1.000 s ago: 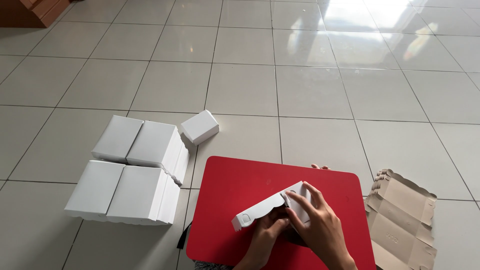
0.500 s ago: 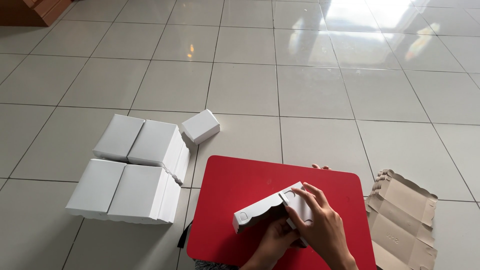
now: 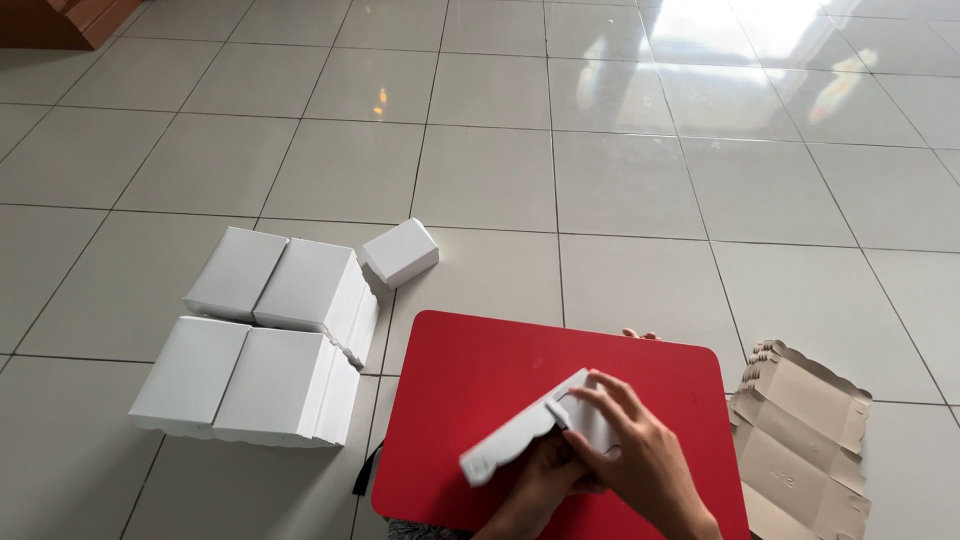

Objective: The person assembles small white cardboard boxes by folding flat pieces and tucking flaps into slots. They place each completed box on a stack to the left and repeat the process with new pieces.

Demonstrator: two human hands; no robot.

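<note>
A half-folded white carton (image 3: 530,430) with a scalloped flap edge is being held just above the red board (image 3: 470,390), toward the 5 o'clock part of the view. It is being grasped by both hands — the right hand (image 3: 640,462) is being laid over its right end, fingers (image 3: 605,392) pressed on the top panel, while the left hand (image 3: 545,480) is being kept beneath it, closed on its underside and largely hidden. At 9 o'clock, four stacks of folded white cartons (image 3: 265,335) are being kept on the tiled floor (image 3: 620,180), packed touching one another. One small closed white box (image 3: 400,252) is lying just beside them, at 11 o'clock from the board. At 3 o'clock — flat brown cardboard blanks (image 3: 800,440) are lying against the board's right edge.
</note>
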